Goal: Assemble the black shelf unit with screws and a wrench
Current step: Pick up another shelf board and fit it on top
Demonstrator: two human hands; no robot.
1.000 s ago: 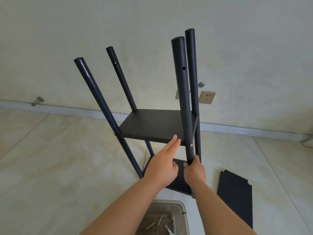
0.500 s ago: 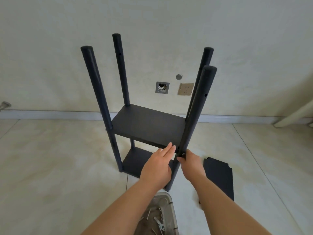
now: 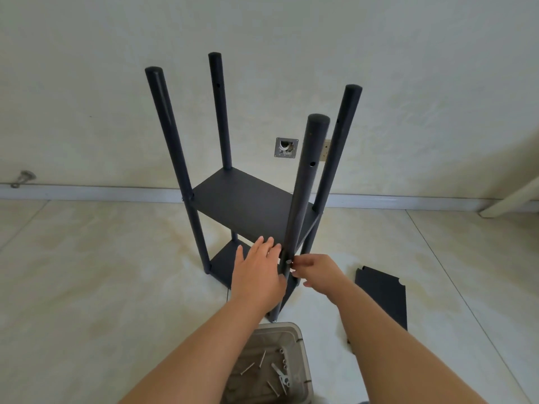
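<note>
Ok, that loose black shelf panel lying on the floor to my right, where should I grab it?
Grip the loose panel by its long left edge, coming from the shelf unit side. It lies flat on the floor, so slide your fingers under that edge, probably midway between the notched corners.

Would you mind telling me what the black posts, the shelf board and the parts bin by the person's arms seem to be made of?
Round black posts: probably painted metal tube, judging by the smooth satin sheen and drilled holes.
Flat black shelf board: matte, evenly dull; coated wood board or sheet metal, hard to tell.
Grey-brown rectangular parts bin: likely plastic, given the slightly translucent moulded walls and rounded rim.
</note>
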